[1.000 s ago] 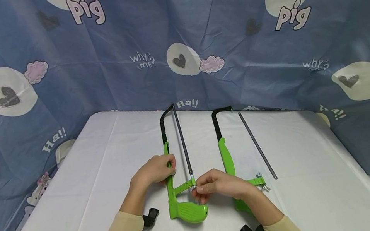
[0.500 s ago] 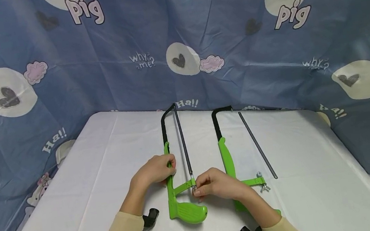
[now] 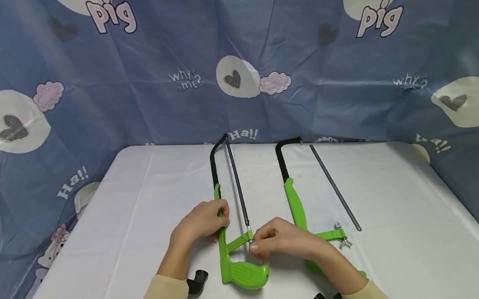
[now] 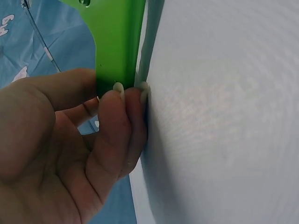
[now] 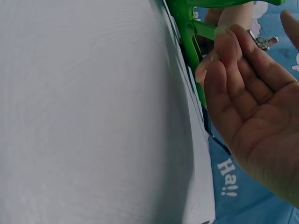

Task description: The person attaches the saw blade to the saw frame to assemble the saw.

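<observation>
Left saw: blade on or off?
On: the blade joins the saw at its black tip and at the bolt near the right hand.

Printed blue fabric (image 3: 187, 30) backs a white table (image 3: 413, 227).

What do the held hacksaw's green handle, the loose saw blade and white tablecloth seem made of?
Green handle: molded plastic or painted metal, unclear which; smooth, softly glossy highlights.
Loose saw blade: probably metal; dark grey, dull, a thin straight strip.
White tablecloth: apparently fabric; matte, with faint creases.

Left grip (image 3: 204, 219) and right grip (image 3: 282, 237) curled
</observation>
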The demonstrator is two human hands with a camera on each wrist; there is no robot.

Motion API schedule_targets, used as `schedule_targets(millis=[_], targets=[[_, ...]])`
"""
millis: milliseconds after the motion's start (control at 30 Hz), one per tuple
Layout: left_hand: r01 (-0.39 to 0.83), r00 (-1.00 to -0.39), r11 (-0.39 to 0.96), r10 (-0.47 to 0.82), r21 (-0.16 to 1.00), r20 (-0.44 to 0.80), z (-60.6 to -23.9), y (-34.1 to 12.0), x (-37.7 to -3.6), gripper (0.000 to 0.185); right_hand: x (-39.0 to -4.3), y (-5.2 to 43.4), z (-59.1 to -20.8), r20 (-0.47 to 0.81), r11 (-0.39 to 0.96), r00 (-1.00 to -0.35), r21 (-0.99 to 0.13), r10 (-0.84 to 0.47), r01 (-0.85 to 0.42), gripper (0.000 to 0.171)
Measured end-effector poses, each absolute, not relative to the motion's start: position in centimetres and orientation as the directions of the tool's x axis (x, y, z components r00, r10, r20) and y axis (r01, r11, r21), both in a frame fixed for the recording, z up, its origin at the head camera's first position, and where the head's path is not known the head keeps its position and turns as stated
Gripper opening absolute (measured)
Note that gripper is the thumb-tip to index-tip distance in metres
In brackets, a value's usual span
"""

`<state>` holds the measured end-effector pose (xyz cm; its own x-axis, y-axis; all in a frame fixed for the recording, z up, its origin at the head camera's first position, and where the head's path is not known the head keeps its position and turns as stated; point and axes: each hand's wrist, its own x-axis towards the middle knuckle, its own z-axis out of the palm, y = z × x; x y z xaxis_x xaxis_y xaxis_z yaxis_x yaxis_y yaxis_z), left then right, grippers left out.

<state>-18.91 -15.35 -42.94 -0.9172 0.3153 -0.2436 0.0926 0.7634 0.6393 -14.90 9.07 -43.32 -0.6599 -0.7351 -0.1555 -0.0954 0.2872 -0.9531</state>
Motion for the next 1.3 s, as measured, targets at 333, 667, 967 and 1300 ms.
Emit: schedule_targets(millis=[333,667,967,1300], targets=[[0.088,-0.914,0.758,0.319,0.647,-0.249,-42.9,-15.4,-18.9,0.004,-15.1,9.3,-43.7,-0.139,0.191,-0.609,-0.981,-0.781,-0.020,0.035],[0.070,-0.914,0.754,0.311,0.653,-0.261,-43.0,-15.3,-19.0,0.007,-15.4,9.7,-43.8,-0.143,0.128,-0.540,-0.990,-0.830,0.066,0.037],[0.074,-0.913,0.754,0.314,0.653,-0.259,-43.0,-15.3,-19.0,0.008,-15.4,9.8,-44.1,-0.130,0.125,-0.533,-0.991,-0.836,0.046,0.033],[0.086,-0.913,0.755,0.321,0.650,-0.253,-42.7,-15.2,-18.8,0.007,-15.0,9.1,-44.1,-0.132,0.225,-0.637,-0.972,-0.759,-0.066,0.022]])
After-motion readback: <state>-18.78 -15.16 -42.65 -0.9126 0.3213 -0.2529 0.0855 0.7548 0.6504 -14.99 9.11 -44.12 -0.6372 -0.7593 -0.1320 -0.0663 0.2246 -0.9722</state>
